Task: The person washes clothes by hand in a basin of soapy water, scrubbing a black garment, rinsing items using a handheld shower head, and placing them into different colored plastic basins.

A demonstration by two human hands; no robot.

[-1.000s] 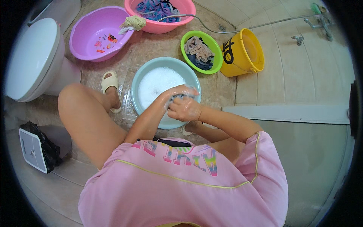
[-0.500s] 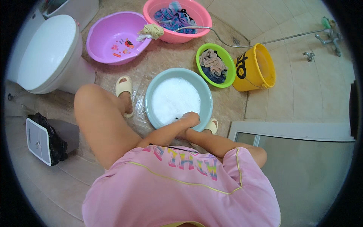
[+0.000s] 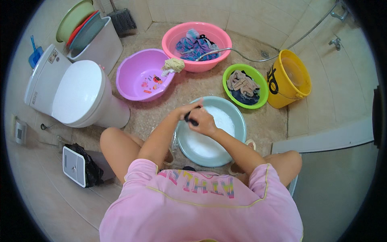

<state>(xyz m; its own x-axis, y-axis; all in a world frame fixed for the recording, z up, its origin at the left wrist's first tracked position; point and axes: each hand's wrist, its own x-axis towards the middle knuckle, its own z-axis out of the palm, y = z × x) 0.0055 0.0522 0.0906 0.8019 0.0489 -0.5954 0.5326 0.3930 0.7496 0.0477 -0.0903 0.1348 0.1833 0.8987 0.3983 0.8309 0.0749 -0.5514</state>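
Observation:
A pale blue basin (image 3: pixel 242 131) full of white suds (image 3: pixel 219 129) stands on the floor in front of me. Over its left side, my left hand (image 3: pixel 188 108) and my right hand (image 3: pixel 204 122) are close together, closed around a small black cloth (image 3: pixel 191 118). Part of the cloth shows between the hands and looks bunched up; its exact kind I cannot make out. Some fingers of my left hand are hidden behind the right.
Beyond the basin are a purple basin (image 3: pixel 131 76) with a cloth (image 3: pixel 174 65) on its rim, a pink basin (image 3: pixel 173 38) of clothes with a shower hose (image 3: pixel 258 60) across it, a green basin (image 3: pixel 264 86) of clothes and a yellow bucket (image 3: pixel 278 94). A toilet (image 3: pixel 80 92) and bin (image 3: pixel 74 166) stand left.
My hands have moved from the basin's near edge up to its left side, with the black cloth now visible between them. The view has shifted, showing more of the far left.

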